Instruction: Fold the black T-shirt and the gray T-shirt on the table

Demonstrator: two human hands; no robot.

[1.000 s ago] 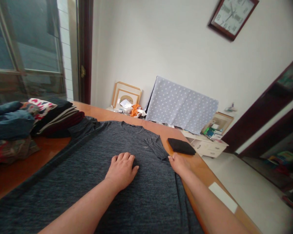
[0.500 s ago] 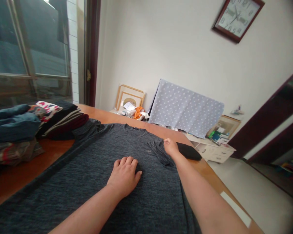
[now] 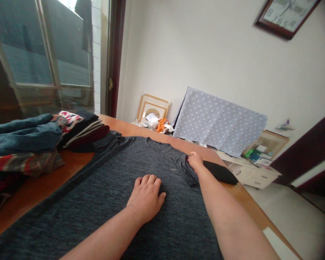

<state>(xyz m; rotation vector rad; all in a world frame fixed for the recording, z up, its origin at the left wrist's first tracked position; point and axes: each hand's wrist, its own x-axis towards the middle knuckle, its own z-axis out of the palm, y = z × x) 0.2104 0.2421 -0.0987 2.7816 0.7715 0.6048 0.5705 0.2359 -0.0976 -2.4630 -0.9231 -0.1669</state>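
A dark grey heathered T-shirt [image 3: 105,202] lies spread over the table, its collar toward the far edge. My left hand [image 3: 146,196] rests palm down on the shirt's chest, fingers stretched out and slightly apart. Farther off to the right, my right hand [image 3: 196,161] is closed on the edge of the shirt's short sleeve [image 3: 188,171], which is bunched in folds. A folded black cloth item [image 3: 220,172] lies just beyond my right wrist. The shirt's other sleeve [image 3: 108,141] reaches toward the clothes at the left.
Piled clothes stand on the left of the wooden table [image 3: 78,160]: blue jeans [image 3: 24,139], a striped garment [image 3: 21,162] and a folded stack [image 3: 86,135]. Behind the table are a polka-dot cloth [image 3: 219,121], a framed picture [image 3: 153,108] and a white cabinet [image 3: 260,175].
The view has swung a little left, so everything sits farther right in the picture. My left hand stays flat on the shirt. My right hand keeps hold of the sleeve, whose opening shows more.
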